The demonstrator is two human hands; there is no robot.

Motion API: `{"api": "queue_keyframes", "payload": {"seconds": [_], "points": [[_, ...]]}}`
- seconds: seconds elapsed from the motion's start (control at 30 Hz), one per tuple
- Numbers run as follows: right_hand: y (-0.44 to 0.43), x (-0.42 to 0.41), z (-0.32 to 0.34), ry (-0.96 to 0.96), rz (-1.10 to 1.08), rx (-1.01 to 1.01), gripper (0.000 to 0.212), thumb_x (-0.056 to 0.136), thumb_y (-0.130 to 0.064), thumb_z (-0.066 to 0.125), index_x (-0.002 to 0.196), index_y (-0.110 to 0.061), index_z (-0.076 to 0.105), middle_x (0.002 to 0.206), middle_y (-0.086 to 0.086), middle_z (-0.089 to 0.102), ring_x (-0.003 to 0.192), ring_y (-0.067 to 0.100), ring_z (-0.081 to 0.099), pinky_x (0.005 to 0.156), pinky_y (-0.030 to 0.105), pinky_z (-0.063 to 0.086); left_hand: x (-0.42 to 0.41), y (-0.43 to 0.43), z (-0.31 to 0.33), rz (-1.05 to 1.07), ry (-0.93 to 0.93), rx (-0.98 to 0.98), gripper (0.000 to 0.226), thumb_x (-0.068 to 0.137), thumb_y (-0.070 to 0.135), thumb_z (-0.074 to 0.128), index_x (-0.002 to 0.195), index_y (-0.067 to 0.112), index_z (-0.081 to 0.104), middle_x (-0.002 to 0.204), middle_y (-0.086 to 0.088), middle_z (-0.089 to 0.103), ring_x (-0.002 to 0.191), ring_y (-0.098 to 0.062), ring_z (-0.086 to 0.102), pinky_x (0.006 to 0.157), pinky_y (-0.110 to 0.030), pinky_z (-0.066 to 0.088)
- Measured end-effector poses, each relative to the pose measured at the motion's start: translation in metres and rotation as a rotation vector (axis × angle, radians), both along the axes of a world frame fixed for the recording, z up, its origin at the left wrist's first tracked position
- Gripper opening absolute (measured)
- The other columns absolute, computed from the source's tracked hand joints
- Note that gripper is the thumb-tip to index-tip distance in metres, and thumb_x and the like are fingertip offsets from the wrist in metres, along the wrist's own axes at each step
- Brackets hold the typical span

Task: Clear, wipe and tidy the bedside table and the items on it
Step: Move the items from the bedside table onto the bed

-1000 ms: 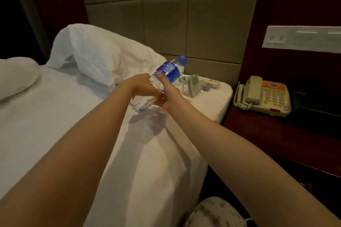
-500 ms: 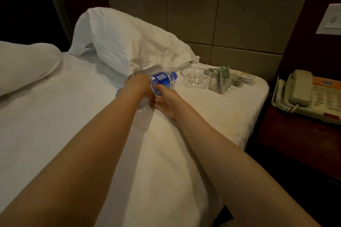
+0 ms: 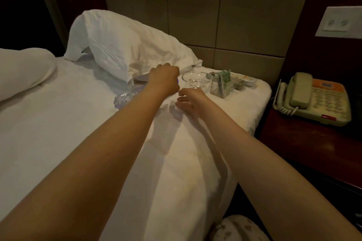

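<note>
The bottle [image 3: 128,96] now lies on its side on the bed [image 3: 58,123], just near of the pillow [image 3: 125,49]; a second ago both hands held it up in the air, tilted, over the sheet. The left hand [image 3: 163,78] rests curled over its cap end, so most of the bottle is hidden and only the clear ribbed base shows to the left of the wrist. Whether that hand grips the cap or merely rests on it, I cannot tell. The right hand [image 3: 189,99] has let go: its fingers are loosely apart, empty, hovering just above the sheet near the bottle.

Just to the right of the left hand stands the glass bowl [image 3: 196,81], and beside it the sachet holder [image 3: 222,84] and a small tray [image 3: 245,81], all on the far right corner of the bed. The phone [image 3: 313,98] sits on the dark desk [image 3: 313,146] at right.

This looks like the clearing step nearly done: the small items are off the desk and parked on the bed, with the bottle the latest to join them. The phone is what remains on the desk before wiping can start. Lying flat on soft bedding, the bottle could roll towards the glass bowl.
</note>
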State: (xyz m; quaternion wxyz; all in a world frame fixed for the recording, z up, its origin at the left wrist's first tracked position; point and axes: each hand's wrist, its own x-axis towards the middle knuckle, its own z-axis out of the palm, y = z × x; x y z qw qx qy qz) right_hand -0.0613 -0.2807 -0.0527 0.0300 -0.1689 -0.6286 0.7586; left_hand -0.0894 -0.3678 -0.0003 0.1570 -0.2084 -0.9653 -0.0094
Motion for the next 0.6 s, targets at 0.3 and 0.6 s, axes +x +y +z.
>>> {"api": "queue_keyframes", "payload": {"seconds": [0.3, 0.6], "points": [[0.082, 0.052, 0.019, 0.005, -0.064, 0.102, 0.008, 0.094, -0.003, 0.044, 0.098, -0.001, 0.051, 0.073, 0.011, 0.052, 0.063, 0.02, 0.054, 0.061, 0.026, 0.052, 0.047, 0.083, 0.008, -0.212, -0.164, 0.368, 0.036, 0.084, 0.011, 0.057, 0.12, 0.017, 0.06, 0.12, -0.007, 0.061, 0.105, -0.024, 0.059, 0.089, -0.034, 0.051], [0.198, 0.131, 0.026, -0.082, -0.325, 0.183, 0.016, 0.095, -0.006, 0.045, 0.087, -0.002, 0.057, 0.074, 0.011, 0.054, 0.062, 0.019, 0.054, 0.045, 0.019, 0.051, 0.092, 0.191, 0.003, -0.414, -0.288, 0.347, 0.032, 0.084, 0.01, 0.052, 0.113, 0.009, 0.065, 0.122, -0.014, 0.061, 0.112, -0.03, 0.056, 0.09, -0.033, 0.048]]}}
